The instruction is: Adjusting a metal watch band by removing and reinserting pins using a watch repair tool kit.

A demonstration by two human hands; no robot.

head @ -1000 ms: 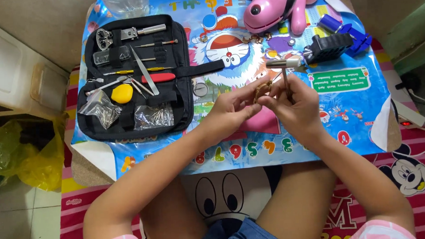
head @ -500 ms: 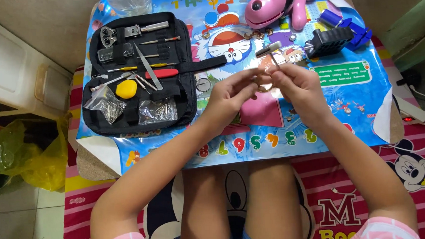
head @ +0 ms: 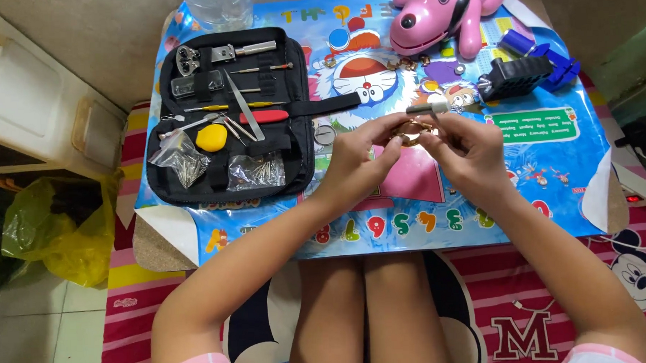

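My left hand (head: 361, 155) and my right hand (head: 465, 148) meet above a small low table covered by a bright cartoon mat (head: 551, 166). Between their fingertips sits a small gold-coloured metal piece (head: 409, 136), mostly hidden by fingers. My right hand also grips a thin tool with a silver handle (head: 428, 108) that sticks out to the upper left. An open black tool case (head: 300, 150) lies left of my left hand, with tweezers (head: 243, 105), a red-handled tool (head: 263, 117), a yellow lump (head: 211, 137) and small plastic bags of pins (head: 257, 171).
A pink toy dog (head: 442, 13) stands at the table's far edge. A black block holder (head: 514, 77) and blue parts (head: 547, 52) lie far right. A clear bottle (head: 220, 6) is at the back left. A yellow plastic bag (head: 60, 233) lies on the floor left.
My hands have stayed together over the mat, shifting slightly; the silver tool handle now points more to the upper left. The view has moved a little nearer.
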